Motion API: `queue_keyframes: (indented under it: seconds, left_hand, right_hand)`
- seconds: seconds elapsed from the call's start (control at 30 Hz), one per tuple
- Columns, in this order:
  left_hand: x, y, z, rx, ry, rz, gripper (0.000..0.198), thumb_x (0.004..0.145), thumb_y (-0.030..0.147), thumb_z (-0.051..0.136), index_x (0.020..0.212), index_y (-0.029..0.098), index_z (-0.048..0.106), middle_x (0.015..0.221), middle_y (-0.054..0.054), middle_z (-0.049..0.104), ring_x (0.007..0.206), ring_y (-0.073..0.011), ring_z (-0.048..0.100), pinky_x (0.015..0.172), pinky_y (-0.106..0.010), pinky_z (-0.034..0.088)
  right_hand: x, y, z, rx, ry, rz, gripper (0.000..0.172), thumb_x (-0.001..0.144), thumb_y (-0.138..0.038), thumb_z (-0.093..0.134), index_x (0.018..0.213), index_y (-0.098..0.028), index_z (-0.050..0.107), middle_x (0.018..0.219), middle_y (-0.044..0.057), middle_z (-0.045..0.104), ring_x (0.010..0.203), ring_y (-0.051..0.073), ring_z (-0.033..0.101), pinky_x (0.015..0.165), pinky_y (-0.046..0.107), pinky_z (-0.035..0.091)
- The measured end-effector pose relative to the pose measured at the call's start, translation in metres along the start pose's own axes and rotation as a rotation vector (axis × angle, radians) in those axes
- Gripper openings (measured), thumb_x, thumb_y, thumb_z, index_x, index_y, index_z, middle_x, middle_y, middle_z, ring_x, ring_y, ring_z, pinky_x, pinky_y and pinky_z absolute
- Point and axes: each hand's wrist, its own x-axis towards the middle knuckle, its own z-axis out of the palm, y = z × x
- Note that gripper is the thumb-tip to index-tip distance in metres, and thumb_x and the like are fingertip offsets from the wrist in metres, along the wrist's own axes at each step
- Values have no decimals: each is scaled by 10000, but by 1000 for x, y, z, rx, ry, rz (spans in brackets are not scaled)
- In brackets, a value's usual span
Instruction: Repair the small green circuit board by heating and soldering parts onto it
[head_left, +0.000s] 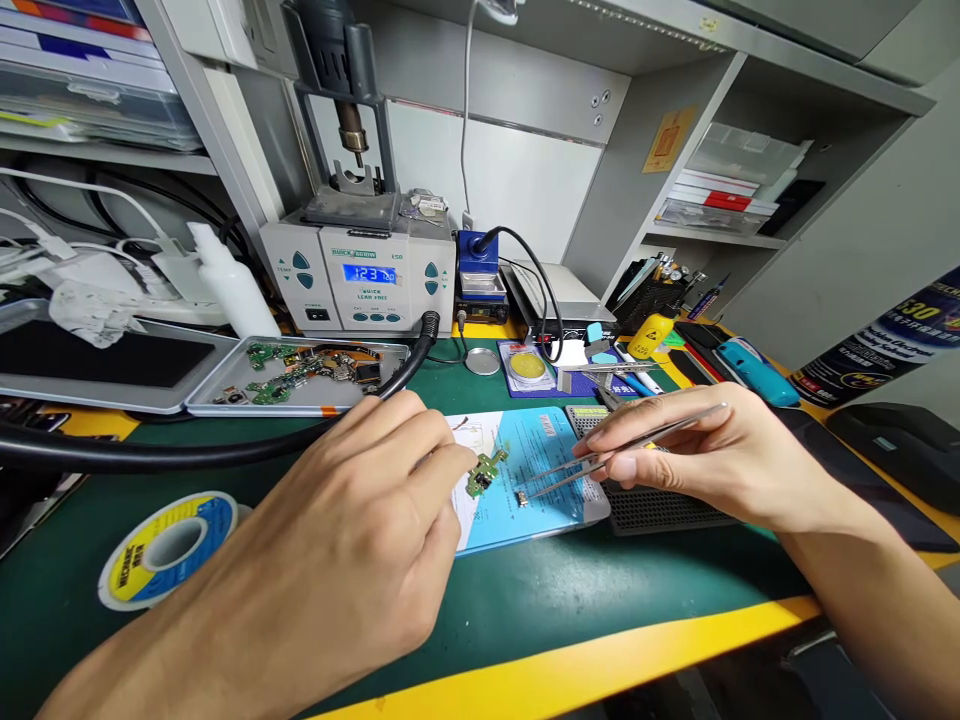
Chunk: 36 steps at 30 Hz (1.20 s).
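My left hand (382,500) is closed, its back towards me and its fingertips mostly hidden. At those fingertips a small green circuit board (486,474) sticks out, pinched over a blue and white box (536,440). From the right my right hand (675,455) grips a pair of metal tweezers (600,462), pointing left. The tweezer tips are slightly apart. Beside the lower tip is a tiny metallic part (523,499); whether it is touched, I cannot tell.
A hot-air rework station (360,280) stands behind, its black hose (187,450) crossing the left side. A tray (300,405) holds several circuit boards. A solder wick or tape spool (169,550) lies front left. A dark perforated mat (667,508) lies under my right hand.
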Motion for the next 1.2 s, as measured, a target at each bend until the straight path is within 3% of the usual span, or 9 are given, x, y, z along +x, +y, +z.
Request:
queue_keyframes:
  seconds: [0.47,0.9,1.2]
  left_hand:
    - [1,0,-1,5,-4,-7,217,927,15,510,885,186,638,856,-43,586,861,-245,500,825,-476,424]
    - [1,1,0,8,-2,-9,207,932,26,513,874,184,633,853,-44,577,860,-245,501,822,-481,428]
    - [0,0,0,8,-9,-7,210,950,44,507,843,195,608,836,-38,569,834,-241,482,791,-468,405]
  right_hand:
    - [-2,-4,6,100,-83,93,169,855,-344,889,1012,-282,900,957,74,876,715,203,806,591,223,613]
    - [-1,0,6,197,-85,134,179,817,-301,914,994,-280,899,975,77,872,730,194,800,615,224,631]
    - [4,-2,8,192,-50,120,181,807,-344,918,954,-240,904,799,70,852,642,198,779,585,245,642]
